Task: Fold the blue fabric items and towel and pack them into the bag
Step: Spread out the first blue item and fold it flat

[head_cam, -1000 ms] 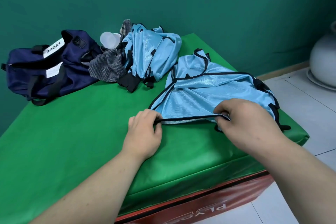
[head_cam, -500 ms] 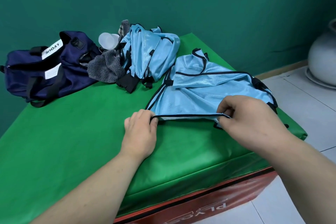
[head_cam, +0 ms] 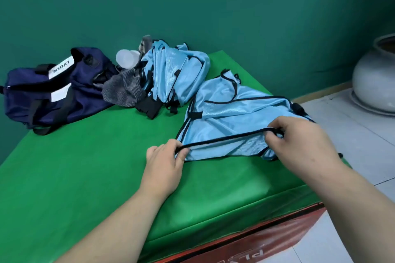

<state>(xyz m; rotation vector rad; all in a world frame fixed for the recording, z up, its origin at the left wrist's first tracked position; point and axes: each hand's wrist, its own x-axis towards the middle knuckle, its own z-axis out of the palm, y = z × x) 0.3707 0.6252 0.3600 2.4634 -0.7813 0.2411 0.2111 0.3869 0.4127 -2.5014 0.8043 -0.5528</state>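
Both hands are pinching the hem of the vest lying just beyond them, L hand & R hand holding it taut. Far left of L hand, bag & towel are sitting.

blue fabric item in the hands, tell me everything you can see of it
The blue fabric item is light blue, shiny and mesh-like, edged in black trim with black straps. It lies rumpled and unfolded on the green mat, near its right edge. The left hand and right hand pinch its near black-trimmed edge, stretched taut between them.
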